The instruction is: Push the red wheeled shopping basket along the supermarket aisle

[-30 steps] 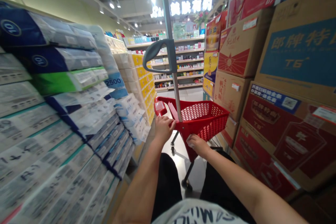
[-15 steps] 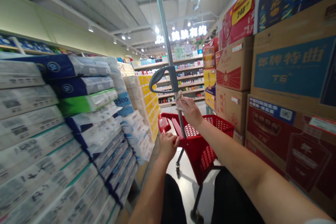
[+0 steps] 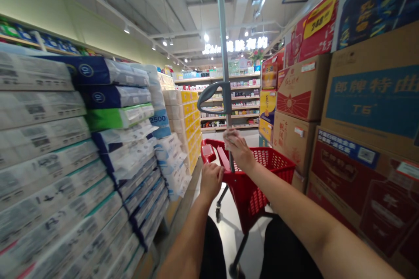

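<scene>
A red wheeled shopping basket (image 3: pixel 244 200) stands upright between my knees, its mesh side towards the right. From it rises a long metal pole (image 3: pixel 222 30) with a grey loop handle (image 3: pixel 214 98) partway up. My left hand (image 3: pixel 212 178) is closed over the near left rim of the basket. Against the lower pole, below the loop handle, my right hand (image 3: pixel 240 150) presses a crumpled whitish wipe (image 3: pixel 231 134), its fingers bent round it. Part of the pole is hidden behind that hand.
Stacked tissue packs (image 3: pixel 49 148) form a wall on the left, with yellow-and-white packs (image 3: pixel 183 117) farther along. Cardboard cartons (image 3: pixel 366 96) are piled high on the right. Stocked shelves (image 3: pixel 244 96) cross the aisle's far end.
My right hand has slid down the pole with the wipe, from just under the loop handle to nearer the basket. My left hand stays on the rim. The view has turned slightly left.
</scene>
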